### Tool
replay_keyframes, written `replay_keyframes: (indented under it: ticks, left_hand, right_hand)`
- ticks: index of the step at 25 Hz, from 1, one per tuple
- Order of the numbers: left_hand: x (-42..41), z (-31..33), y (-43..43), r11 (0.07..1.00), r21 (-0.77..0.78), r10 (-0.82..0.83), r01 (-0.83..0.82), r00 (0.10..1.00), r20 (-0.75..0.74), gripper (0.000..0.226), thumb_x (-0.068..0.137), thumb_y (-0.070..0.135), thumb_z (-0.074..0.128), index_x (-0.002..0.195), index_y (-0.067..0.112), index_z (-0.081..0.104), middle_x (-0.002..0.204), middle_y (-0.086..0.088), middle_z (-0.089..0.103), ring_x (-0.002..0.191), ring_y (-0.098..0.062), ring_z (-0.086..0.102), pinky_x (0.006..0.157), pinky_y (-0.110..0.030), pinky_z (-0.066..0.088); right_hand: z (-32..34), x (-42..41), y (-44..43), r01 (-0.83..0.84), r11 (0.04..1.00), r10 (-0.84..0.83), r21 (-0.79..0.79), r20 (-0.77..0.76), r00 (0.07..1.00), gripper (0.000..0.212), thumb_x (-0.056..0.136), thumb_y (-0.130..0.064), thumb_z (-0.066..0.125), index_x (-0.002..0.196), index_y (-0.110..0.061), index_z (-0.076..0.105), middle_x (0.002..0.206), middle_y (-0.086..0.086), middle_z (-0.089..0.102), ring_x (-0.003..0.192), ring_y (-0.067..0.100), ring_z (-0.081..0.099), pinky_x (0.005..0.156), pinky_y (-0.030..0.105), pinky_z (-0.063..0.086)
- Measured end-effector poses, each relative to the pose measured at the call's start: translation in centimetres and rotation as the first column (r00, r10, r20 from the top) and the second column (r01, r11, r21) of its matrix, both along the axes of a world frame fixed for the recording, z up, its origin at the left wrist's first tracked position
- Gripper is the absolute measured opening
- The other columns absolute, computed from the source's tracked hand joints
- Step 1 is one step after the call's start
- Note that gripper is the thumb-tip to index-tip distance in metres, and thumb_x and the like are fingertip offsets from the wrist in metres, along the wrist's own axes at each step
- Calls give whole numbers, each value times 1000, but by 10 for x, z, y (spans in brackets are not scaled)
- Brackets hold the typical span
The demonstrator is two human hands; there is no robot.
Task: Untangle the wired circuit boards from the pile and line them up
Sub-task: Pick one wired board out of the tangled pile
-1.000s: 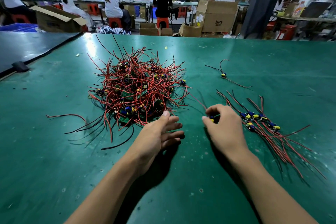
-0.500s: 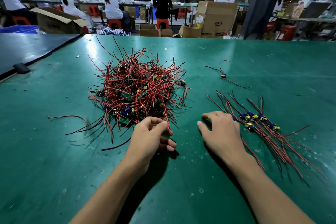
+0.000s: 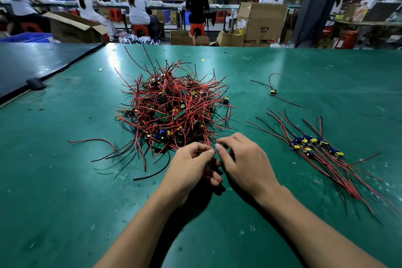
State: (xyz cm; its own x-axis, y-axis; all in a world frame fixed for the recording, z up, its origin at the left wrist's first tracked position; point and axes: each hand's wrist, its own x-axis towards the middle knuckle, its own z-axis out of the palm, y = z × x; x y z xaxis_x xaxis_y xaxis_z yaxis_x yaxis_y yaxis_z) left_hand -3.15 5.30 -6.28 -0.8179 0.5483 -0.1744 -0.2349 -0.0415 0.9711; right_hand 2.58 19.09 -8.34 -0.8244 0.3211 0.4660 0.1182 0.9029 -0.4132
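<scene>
Both hands are right at the near edge of the pile [image 3: 171, 111], a big knot of red and black leads with little green boards and blue and yellow parts buried in it, sitting in the middle of the green bench [image 3: 65, 180]. The left hand [image 3: 191, 167] has its fingers curled, thumb and forefinger pinching a thin wire [image 3: 201, 152] that trails out of the pile's near side. The right hand [image 3: 245, 165] is just beside it, fingers bent, forefinger tip almost touching the left thumb. Whether it has hold of anything, I cannot tell.

Off to the right, well apart from the pile, lies the sorted row [image 3: 315, 148]. Its boards sit side by side in a slanting line, and their red and black leads fan out towards the far left and the near right. Beyond that row, one single board [image 3: 273, 91] lies alone, its leads sprawled on either side. A stray red lead [image 3: 91, 140] curls on the bench left of the pile.

At the back, people in white sit on red stools [image 3: 196, 28] at other benches, among stacked cardboard boxes [image 3: 262, 22].
</scene>
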Motion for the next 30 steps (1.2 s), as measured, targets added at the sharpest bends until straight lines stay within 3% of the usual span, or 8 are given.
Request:
replay_keyframes:
  ticks: [4,9,12,14,17,21,23,30]
  left_hand:
    - [-2,1,-2,1000,1,-8,8,1000,9,12,98,5,52,97,-6,55,69,-16,62,43,-26,58,38,-27,47]
    - [-2,4,-3,1000,-4,-30,30,1000,10,10,98,3,46,95,-4,53,70,-17,60,41,-26,56,36,-25,45]
    - [-4,4,-4,999,-10,-37,37,999,7,12,99,3,42,100,-6,51,68,-16,60,42,-27,56,37,-26,45]
    - [-4,5,-5,998,-10,-54,54,999,8,12,99,3,42,99,-5,52,69,-17,60,43,-27,57,38,-26,46]
    - [-4,7,-4,998,-2,-58,58,998,24,9,99,2,45,97,-2,53,70,-19,60,43,-26,57,38,-26,46]
    - [-5,5,-3,999,-1,-54,54,998,16,9,98,2,48,98,-5,53,68,-18,61,42,-26,57,37,-25,46]
    - [-5,3,-2,998,8,-56,56,998,18,8,98,2,50,96,-5,53,68,-18,63,43,-26,58,37,-26,46]
    - [-6,0,-3,996,62,-66,63,997,35,6,97,1,51,97,-4,54,71,-19,62,46,-27,58,39,-27,48]
  right_hand:
    - [-1,-14,3,-57,963,28,-264,-112,993,23,94,-42,60,101,-26,76,96,-10,67,88,12,63,82,38,53]
    - [8,-65,-9,42,891,-19,-453,54,998,44,89,-53,67,125,-28,70,99,-2,58,101,19,60,89,33,49]
    - [17,-80,-15,113,864,-76,-490,94,993,43,82,-64,67,105,-29,76,98,-1,64,96,19,62,84,35,52]
    - [23,-79,-15,116,833,-102,-540,56,993,32,83,-58,70,83,-26,74,84,-3,71,84,18,66,74,33,53]
    - [31,-71,-7,123,778,-115,-616,52,992,27,85,-44,73,76,-19,73,71,-3,70,72,17,62,69,31,48]
    - [46,-50,6,65,339,-12,-938,65,998,13,93,-21,69,84,-12,64,73,7,66,59,18,59,57,31,48]
    - [55,-38,13,20,183,32,-983,26,999,10,95,-11,64,86,-6,63,66,9,68,51,15,63,50,26,52]
    - [68,-4,26,-301,18,-25,-954,-301,953,9,88,-2,63,89,-9,68,80,9,71,62,15,65,62,24,58]
